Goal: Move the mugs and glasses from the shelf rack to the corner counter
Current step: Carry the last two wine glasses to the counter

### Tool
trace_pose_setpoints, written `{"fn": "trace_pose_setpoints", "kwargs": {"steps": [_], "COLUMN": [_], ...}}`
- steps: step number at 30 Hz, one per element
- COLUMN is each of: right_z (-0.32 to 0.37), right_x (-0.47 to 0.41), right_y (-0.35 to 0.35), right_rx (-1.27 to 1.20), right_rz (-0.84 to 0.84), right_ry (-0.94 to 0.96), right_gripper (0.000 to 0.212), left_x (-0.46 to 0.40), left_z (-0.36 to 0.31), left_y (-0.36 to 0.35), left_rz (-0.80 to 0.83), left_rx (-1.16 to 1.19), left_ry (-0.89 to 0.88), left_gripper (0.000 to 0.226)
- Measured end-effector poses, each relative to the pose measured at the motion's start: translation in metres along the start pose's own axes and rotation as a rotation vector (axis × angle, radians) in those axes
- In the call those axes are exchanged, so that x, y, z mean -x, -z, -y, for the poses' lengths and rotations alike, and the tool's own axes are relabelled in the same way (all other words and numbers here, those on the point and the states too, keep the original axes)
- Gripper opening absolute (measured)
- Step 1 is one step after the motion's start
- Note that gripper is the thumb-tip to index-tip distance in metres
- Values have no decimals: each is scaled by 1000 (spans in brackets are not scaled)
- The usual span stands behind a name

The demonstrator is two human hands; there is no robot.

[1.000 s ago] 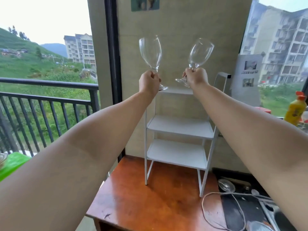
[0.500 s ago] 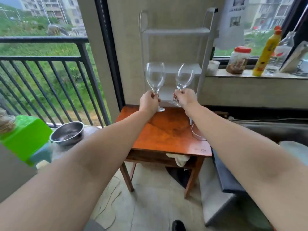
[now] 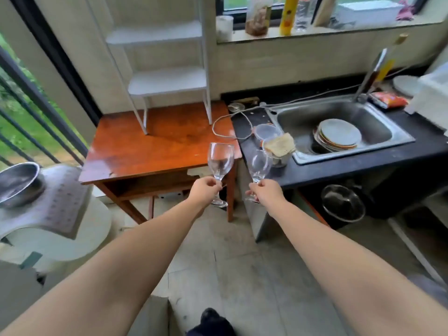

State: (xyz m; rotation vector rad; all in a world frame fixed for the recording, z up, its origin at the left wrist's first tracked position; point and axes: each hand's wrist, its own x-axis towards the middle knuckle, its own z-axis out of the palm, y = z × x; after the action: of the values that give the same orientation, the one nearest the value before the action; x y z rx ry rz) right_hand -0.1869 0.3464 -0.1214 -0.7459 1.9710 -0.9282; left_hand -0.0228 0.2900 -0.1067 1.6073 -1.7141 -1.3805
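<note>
Each of my hands carries a clear wine glass by its stem, upright, over the floor in front of the furniture. My left hand [image 3: 204, 190] grips the left wine glass [image 3: 220, 163], level with the front right corner of the wooden table [image 3: 135, 151]. My right hand [image 3: 265, 191] grips the right wine glass [image 3: 260, 164] just before the front edge of the black counter [image 3: 339, 170]. The white shelf rack [image 3: 167, 78] stands at the back of the table, and the shelves in view hold nothing.
A steel sink [image 3: 397, 139] in the counter holds stacked plates [image 3: 338, 137]. Plastic tubs and a rag [image 3: 278, 144] sit left of the sink, with a white cable [image 3: 225, 122] trailing onto the table. Bottles line the window sill [image 3: 339, 32]. A metal bowl [image 3: 18, 184] sits at left.
Both hands have brought the glasses down and back from the rack's top shelf, away from the table. The view has tilted down and swung right, revealing the sink and counter.
</note>
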Motion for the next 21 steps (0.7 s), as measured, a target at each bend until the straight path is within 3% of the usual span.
{"fn": "trace_pose_setpoints", "kwargs": {"steps": [12,21], "right_z": [-231,-349], "right_x": [162,262], "right_y": [221,318], "right_rx": [-239,-325], "right_rz": [-408,-671], "right_ry": [-384,-602], "right_gripper": [39,33], "left_x": [147,248], "left_z": [1,-30], "left_y": [-283,-433], "left_rz": [538,858], "left_rx": [-84,-176], "left_ry": [-13,-52], "left_gripper": [30,29]}}
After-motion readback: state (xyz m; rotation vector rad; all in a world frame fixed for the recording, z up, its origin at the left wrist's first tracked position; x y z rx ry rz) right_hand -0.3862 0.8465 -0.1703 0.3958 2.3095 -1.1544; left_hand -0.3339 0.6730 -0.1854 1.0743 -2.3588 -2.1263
